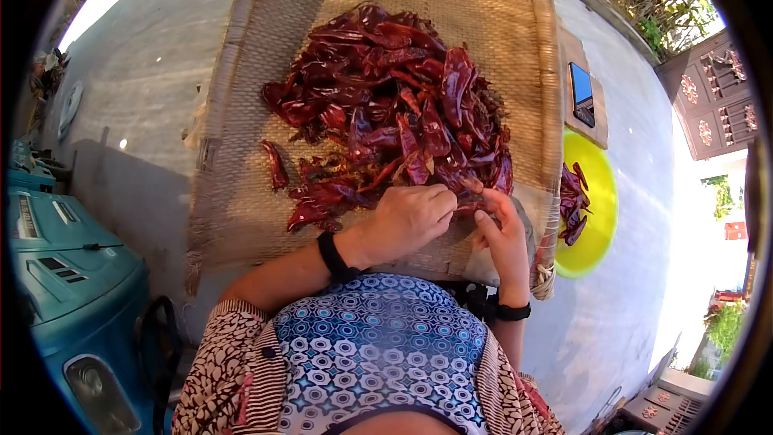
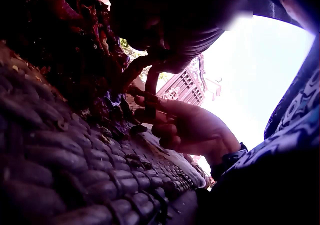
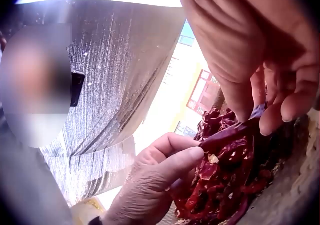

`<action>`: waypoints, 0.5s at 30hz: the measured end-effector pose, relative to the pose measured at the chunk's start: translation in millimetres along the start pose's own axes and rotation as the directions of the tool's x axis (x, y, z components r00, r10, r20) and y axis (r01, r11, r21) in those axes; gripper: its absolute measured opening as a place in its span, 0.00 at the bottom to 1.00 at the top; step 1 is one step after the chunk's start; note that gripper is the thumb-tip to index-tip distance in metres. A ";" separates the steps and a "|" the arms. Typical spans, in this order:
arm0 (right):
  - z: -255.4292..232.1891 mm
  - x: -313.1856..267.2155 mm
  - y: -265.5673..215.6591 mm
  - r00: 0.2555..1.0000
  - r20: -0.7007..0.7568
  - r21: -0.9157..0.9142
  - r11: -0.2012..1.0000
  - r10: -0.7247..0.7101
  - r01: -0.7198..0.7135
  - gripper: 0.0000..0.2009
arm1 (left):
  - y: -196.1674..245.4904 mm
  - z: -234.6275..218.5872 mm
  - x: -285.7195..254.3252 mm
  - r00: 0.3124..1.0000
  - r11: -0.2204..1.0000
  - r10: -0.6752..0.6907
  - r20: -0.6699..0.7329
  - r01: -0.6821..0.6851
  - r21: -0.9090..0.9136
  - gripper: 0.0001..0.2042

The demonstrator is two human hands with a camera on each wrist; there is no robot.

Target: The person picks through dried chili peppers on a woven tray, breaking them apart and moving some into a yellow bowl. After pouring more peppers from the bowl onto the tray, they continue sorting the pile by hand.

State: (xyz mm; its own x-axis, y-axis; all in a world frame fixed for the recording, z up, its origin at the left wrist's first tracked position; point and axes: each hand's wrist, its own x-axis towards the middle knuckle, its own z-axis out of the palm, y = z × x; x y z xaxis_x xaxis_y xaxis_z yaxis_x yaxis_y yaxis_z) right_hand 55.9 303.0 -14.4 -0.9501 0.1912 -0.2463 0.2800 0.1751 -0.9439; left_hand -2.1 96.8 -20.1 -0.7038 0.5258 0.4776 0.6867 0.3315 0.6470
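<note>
Dried red chillies (image 1: 378,89) lie heaped on a woven tray (image 1: 258,56). Over the tray's near part, my left hand (image 1: 407,221) and my right hand (image 1: 503,238) hold one dark red chilli (image 3: 227,136) between them. In the right wrist view, the left hand (image 3: 152,182) pinches one end between thumb and forefinger, and the right hand (image 3: 250,50) pinches the other end. The left wrist view is dark; the right hand (image 2: 192,130) shows there with bent fingers at the chilli, beside the shadowed left hand (image 2: 165,35).
Right of the tray stands a yellow-green basin (image 1: 600,209) holding several chillies (image 1: 572,201). A phone (image 1: 581,95) lies on a board (image 1: 570,48) beyond it. One chilli (image 1: 275,165) lies apart at the heap's left. A teal vehicle (image 1: 72,274) stands at the left.
</note>
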 end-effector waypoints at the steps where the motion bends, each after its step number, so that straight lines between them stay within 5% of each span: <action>1: 0.7 -0.1 -1.0 0.999 0.027 0.105 0.994 0.032 -0.035 0.17 | 1.6 -1.1 -0.2 1.000 1.000 0.008 -0.006 -0.008 -0.008 0.05; 4: -3.9 0.4 1.8 1.000 0.020 0.278 0.961 0.013 -0.018 0.14 | 6.1 -4.4 0.8 1.000 1.000 -0.004 -0.016 0.004 -0.031 0.05; 8: -24.7 0.8 -5.6 0.980 -0.155 0.224 0.962 -0.123 0.156 0.11 | 1.9 -11.4 -0.7 0.994 0.998 -0.058 -0.095 0.060 0.024 0.06; 13: -77.5 9.1 -6.1 0.719 -0.630 0.094 0.890 -0.293 0.445 0.14 | -9.5 -69.4 5.0 0.940 0.955 -0.295 -0.173 0.287 -0.071 0.04; 15: -75.0 10.4 -14.9 0.606 -0.758 0.098 0.876 -0.242 0.472 0.18 | -11.4 -95.9 1.7 0.891 0.905 -0.425 -0.162 0.417 -0.081 0.05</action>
State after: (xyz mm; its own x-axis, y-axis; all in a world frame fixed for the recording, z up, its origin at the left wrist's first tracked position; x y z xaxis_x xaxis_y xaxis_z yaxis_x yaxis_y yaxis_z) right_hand 52.1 374.8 13.7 -0.5395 0.8053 0.2458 -0.2164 0.1495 -0.9648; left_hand -28.5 18.9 30.3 -0.9480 0.2010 0.2469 0.3136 0.4558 0.8330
